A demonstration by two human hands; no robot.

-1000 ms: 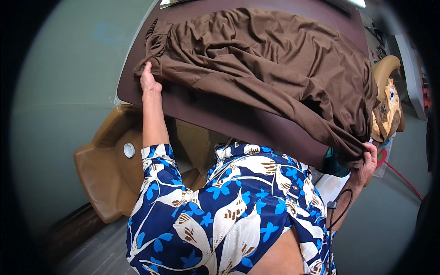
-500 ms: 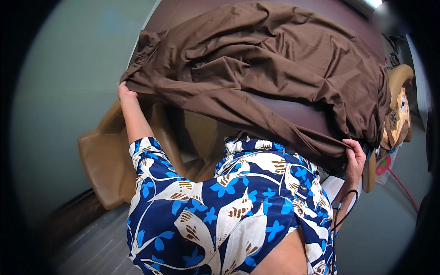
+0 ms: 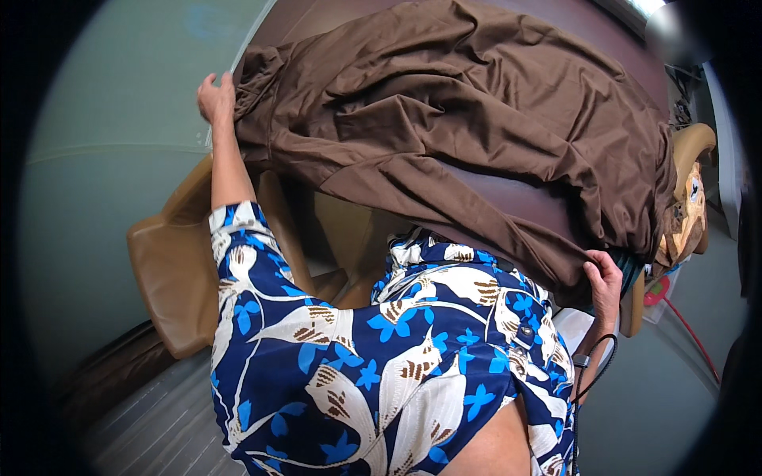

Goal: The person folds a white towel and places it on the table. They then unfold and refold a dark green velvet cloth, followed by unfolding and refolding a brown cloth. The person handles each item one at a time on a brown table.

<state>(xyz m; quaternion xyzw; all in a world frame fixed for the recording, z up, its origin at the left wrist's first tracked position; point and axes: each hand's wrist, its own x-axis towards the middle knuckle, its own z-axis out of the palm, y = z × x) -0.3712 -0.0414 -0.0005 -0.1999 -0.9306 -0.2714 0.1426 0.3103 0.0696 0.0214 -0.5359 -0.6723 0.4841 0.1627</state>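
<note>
A wrinkled brown cloth (image 3: 508,103) lies in folds across a reddish-brown table (image 3: 500,186). Its left end is bunched, and its near edge hangs over the table's front at the right. My left hand (image 3: 216,99) is beside the bunched end, next to the wall, with fingers raised and apart and nothing held in them. At the near right corner, my right hand (image 3: 606,282) has thumb and fingers closed on the edge of the same cloth. A dark cord loops at my right wrist.
A tan padded chair (image 3: 178,278) stands at the left, close to the grey-green wall (image 3: 119,119). Another tan chair (image 3: 694,143) is at the right, with a patterned tan bag or cloth (image 3: 689,214) against it. A red stick-like thing (image 3: 690,337) lies beyond.
My left hand has let go of the cloth's near left corner and moved up along its left end. My right hand has shifted slightly left and down, still at the edge.
</note>
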